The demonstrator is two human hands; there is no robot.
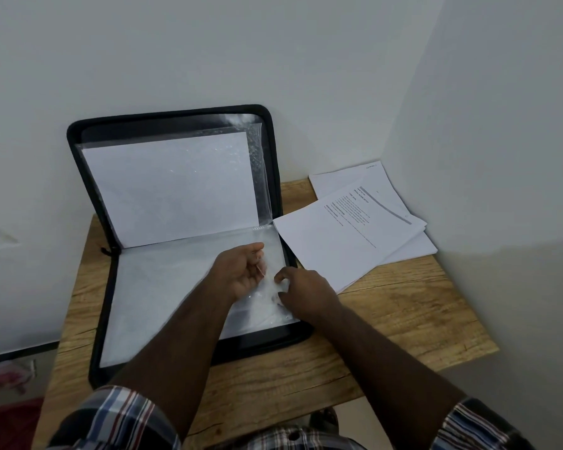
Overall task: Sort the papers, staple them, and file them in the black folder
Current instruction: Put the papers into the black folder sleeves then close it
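The black folder (pixel 95 287) lies open on the table (pixel 387 319), its lid leaning against the wall. Both hands work at a clear sleeve (pixel 267 306) inside: the left hand (pixel 241 271) and the right hand (pixel 303 290) pinch its edge. Loose papers (pixel 338 241) lie just right.

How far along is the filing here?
Partway. One white sheet already sits in a clear sleeve of the open black zip folder. Both hands, left and right, are working open the lower clear plastic sleeve. The loose printed papers on the wooden table remain unfiled.
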